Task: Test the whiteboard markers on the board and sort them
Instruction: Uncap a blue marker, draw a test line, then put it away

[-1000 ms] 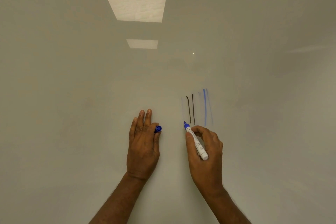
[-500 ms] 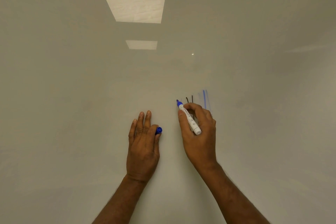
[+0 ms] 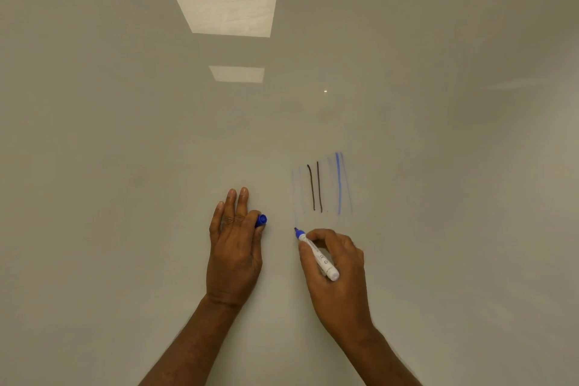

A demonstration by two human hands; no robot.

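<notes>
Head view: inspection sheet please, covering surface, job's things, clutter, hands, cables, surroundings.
Surface: board with two black strokes, one strong blue stroke and faint blue lines beside them.
Job's things: uncapped blue marker, tip by the foot of the leftmost faint line; blue cap.
Clutter: nothing seen.
Hands: right hand grips the marker; left hand rests on the board, pinching the cap.
Cables: nothing seen.
Surroundings: ceiling lights reflected in the board.
</notes>
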